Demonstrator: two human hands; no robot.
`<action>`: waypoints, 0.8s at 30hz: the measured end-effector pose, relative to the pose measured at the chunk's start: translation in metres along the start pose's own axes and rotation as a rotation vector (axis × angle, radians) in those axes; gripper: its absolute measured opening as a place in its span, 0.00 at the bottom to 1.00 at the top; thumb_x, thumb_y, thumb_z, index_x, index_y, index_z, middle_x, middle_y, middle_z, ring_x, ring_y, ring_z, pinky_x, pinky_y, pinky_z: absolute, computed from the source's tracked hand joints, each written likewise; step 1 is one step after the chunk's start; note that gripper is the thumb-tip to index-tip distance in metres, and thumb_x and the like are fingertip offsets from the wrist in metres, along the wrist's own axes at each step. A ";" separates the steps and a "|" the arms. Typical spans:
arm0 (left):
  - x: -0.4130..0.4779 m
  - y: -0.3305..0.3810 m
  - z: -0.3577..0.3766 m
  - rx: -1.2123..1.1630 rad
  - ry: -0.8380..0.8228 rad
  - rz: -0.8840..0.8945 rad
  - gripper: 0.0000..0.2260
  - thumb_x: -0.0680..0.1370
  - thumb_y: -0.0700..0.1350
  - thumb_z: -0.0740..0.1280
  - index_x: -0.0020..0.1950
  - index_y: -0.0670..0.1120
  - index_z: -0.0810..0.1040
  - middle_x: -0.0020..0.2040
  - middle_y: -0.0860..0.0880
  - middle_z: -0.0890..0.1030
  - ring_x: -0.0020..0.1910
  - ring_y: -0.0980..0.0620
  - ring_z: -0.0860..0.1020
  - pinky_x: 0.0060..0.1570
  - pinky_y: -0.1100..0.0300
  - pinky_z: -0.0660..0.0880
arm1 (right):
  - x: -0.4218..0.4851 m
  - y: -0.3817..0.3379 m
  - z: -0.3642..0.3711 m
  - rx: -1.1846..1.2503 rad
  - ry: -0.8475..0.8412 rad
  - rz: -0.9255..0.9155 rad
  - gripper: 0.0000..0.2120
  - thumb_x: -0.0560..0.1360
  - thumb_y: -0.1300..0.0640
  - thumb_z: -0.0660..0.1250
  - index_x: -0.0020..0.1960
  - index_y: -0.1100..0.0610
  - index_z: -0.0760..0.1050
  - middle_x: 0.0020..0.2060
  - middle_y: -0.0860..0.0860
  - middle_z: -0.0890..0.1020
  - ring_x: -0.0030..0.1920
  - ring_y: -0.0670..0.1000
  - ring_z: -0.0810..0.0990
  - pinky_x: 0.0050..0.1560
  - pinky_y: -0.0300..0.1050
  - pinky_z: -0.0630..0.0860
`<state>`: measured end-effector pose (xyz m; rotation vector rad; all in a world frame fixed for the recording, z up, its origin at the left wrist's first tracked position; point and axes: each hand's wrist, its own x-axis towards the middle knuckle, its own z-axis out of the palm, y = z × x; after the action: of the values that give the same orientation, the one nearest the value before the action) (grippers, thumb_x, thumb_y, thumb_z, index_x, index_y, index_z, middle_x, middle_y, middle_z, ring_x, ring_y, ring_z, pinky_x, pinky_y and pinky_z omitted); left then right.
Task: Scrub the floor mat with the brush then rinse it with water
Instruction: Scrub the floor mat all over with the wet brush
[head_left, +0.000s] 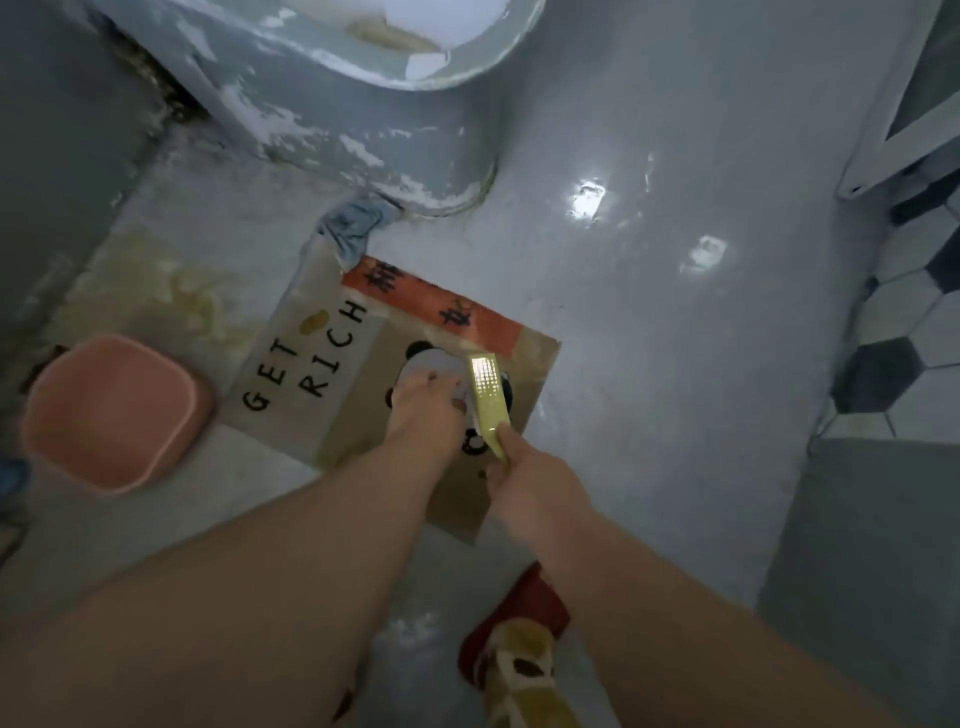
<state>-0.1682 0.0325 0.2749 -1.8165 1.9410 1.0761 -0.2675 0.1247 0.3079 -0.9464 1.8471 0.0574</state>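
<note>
Dim, bluish light fills the scene. Two white glare patches sit on the wet floor (649, 364) toward the far right, and the yellow brush (488, 400) catches a bright sheen. The far left corner sinks into shadow. Wide-angle distortion bends the right edge, and detail is soft and smeared throughout, most of all in the near foreground.

Place: home bathroom | Top centre: toilet pedestal (363, 130), painted grey-blue, paint flaking | Floor: glossy wet grey-blue floor (649, 364) with glints of light | Right edge: black-and-white hexagonal tiles (909, 332) below a white door frame (878, 130) | Left: pink plastic basin (111, 415) | Centre: printed floor mat (363, 395) lying flat
</note>
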 end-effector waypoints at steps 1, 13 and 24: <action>-0.005 -0.003 0.005 -0.004 -0.004 -0.029 0.20 0.79 0.40 0.59 0.72 0.48 0.68 0.73 0.45 0.62 0.71 0.42 0.62 0.69 0.53 0.63 | -0.002 0.005 -0.003 0.001 -0.008 0.009 0.25 0.82 0.51 0.53 0.77 0.44 0.53 0.59 0.55 0.78 0.54 0.54 0.78 0.46 0.43 0.72; -0.088 -0.041 0.020 -0.119 -0.004 -0.140 0.23 0.79 0.39 0.59 0.73 0.53 0.66 0.75 0.49 0.60 0.72 0.45 0.60 0.70 0.55 0.61 | -0.059 0.002 0.004 -0.159 -0.054 0.013 0.24 0.81 0.51 0.54 0.76 0.42 0.55 0.52 0.53 0.78 0.49 0.53 0.80 0.53 0.51 0.79; -0.069 -0.008 0.010 -0.234 0.038 -0.271 0.25 0.78 0.36 0.58 0.73 0.52 0.65 0.74 0.49 0.60 0.71 0.45 0.60 0.70 0.53 0.65 | -0.023 -0.010 -0.028 -0.370 -0.160 -0.125 0.25 0.81 0.50 0.52 0.76 0.39 0.50 0.48 0.51 0.80 0.44 0.51 0.81 0.46 0.48 0.79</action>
<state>-0.1511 0.0906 0.3097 -2.1613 1.5816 1.2235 -0.2781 0.1190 0.3432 -1.2716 1.6546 0.3983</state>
